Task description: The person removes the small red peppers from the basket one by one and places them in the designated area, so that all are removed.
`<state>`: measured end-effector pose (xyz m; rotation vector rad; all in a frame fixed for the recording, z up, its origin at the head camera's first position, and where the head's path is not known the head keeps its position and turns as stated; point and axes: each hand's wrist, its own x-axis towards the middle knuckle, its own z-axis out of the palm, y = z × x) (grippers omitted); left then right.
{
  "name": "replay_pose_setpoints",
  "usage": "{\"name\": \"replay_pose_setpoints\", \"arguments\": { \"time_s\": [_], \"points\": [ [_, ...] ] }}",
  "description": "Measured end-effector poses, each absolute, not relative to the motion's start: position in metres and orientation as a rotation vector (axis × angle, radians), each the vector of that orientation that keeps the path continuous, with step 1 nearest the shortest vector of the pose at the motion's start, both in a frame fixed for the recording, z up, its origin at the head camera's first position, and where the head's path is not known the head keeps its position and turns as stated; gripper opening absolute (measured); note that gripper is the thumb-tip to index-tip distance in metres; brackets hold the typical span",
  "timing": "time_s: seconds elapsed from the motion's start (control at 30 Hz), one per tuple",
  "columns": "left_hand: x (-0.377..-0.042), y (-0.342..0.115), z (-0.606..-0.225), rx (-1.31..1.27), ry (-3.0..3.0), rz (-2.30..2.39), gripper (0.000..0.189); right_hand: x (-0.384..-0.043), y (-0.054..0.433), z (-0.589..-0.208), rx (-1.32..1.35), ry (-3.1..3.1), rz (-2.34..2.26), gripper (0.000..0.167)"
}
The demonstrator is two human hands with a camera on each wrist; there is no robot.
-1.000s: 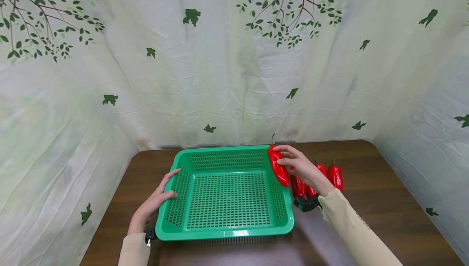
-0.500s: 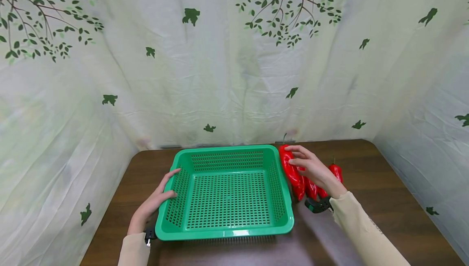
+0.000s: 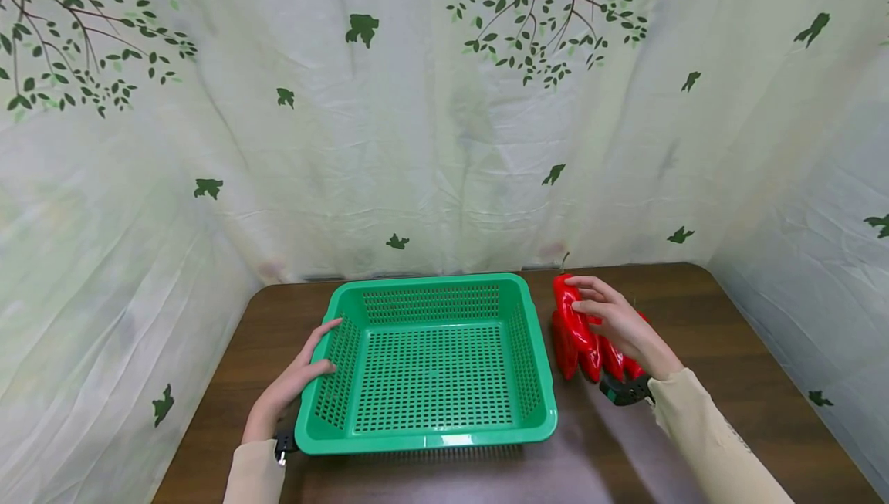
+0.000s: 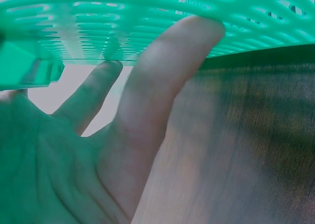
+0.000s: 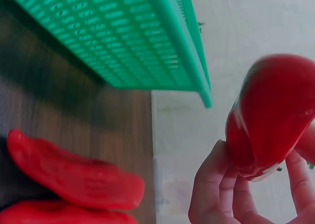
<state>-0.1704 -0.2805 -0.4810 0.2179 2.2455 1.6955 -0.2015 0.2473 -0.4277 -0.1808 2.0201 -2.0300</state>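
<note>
A long, glossy red pepper [image 3: 572,315] with a thin stem is held in my right hand [image 3: 618,323], pinched between thumb and fingers above other red peppers. In the right wrist view, this pepper [image 5: 270,115] is off the table, its blunt end toward the camera. My left hand [image 3: 299,377] rests at the left side of the green basket [image 3: 427,442], fingers fairly straight and spread. The left wrist view has the thumb [image 4: 162,71] against the perforated basket wall [image 4: 256,22]. No pepper shows inside the basket.
Several red peppers [image 3: 611,361] lie side by side on the brown wooden table [image 3: 722,380], right of the basket and partly hidden by the right hand. A leaf-printed white curtain [image 3: 458,141] hangs behind the table and along both sides.
My right hand has moved right with the pepper, from over the basket's right rim to above the other peppers. The left hand and basket have stayed in place.
</note>
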Motion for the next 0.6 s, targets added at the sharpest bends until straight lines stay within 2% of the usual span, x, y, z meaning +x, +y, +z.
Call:
{"name": "replay_pose_setpoints", "arguments": {
  "time_s": [0.6],
  "points": [
    [-0.171, -0.281, -0.481, 0.211, 2.226, 1.708, 0.074, -0.193, 0.286, -0.437, -0.118, 2.112, -2.015, 0.042]
  ]
}}
